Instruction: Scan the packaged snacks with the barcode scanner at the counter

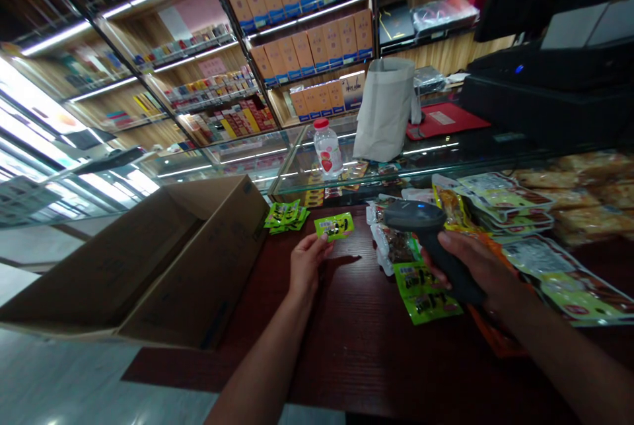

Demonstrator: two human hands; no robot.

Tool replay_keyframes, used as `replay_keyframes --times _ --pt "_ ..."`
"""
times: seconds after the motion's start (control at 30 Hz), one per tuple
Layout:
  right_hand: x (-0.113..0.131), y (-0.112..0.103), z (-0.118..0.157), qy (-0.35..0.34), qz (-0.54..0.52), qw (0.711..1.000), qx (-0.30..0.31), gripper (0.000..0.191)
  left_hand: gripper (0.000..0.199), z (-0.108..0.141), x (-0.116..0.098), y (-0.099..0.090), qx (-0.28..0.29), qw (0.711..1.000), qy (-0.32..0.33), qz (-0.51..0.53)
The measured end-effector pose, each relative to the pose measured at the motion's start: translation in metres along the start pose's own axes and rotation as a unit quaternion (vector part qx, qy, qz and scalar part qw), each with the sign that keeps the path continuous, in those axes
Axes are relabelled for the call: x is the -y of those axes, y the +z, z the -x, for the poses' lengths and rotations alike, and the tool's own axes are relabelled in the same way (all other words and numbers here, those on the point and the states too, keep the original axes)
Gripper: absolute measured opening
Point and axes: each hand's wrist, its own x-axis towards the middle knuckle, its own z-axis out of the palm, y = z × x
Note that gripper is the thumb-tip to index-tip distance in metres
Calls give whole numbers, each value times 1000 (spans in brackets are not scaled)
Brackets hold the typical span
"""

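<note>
Between its thumb and fingers my left hand [309, 257] pinches a small green packet [339, 226] above the dark red wooden counter [341, 319]. My right hand [475, 266] is wrapped round the handle of a grey barcode scanner [415, 216], whose head points left toward the packet. A small pile of green packets [286, 216] lies left of my left hand, beside the box. More green packets [426, 293] lie below the scanner, next to clear-and-white snack packs [396, 243].
An open cardboard box [198, 266] stands at the left. Behind are a red-capped bottle [327, 148] and a white bag [385, 111] on a glass case. Flat snack packages [564, 273] cover the right side, below a black register [545, 101]. Stocked shelves line the back.
</note>
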Motion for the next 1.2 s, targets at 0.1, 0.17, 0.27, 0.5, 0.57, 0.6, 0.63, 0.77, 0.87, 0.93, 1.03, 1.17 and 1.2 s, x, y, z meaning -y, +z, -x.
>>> replay_keyframes --times 0.1,0.17,0.27,0.5,0.57,0.6,0.63,0.77,0.87,0.93,1.03,1.17,1.2 --pt "1 2 1 1 3 1000 -4 41 34 1 -1 1 7 1000 -4 -5" --pt "2 3 1 0 9 1000 -1 43 33 2 -2 2 11 1000 -2 -12" --pt "1 4 3 -1 21 1000 12 43 33 3 -2 3 16 999 12 -26" --pt "-2 5 5 -11 41 997 60 41 34 2 2 3 9 998 41 -44" --pt "-3 6 5 -17 37 996 73 40 34 2 3 3 6 998 49 -46" --pt "-3 7 5 -18 35 996 78 40 34 2 4 3 3 997 53 -47" --pt "-3 7 6 -19 33 996 81 40 33 2 4 3 1 997 56 -48" --pt "-4 7 7 -18 30 995 92 38 34 0 7 2 -7 996 62 -55" --pt "-6 6 7 -18 32 994 102 39 34 -1 8 1 -11 997 62 -51" --pt "-7 6 8 -20 32 994 103 39 33 -1 9 0 -12 997 60 -48" --pt "-7 6 9 -21 26 994 105 39 29 -1 8 1 -15 997 59 -49" --pt "-5 8 11 -22 14 995 101 34 23 1 6 4 -14 997 60 -52" --pt "-5 8 11 -22 12 994 102 33 22 2 5 5 -13 997 62 -52"
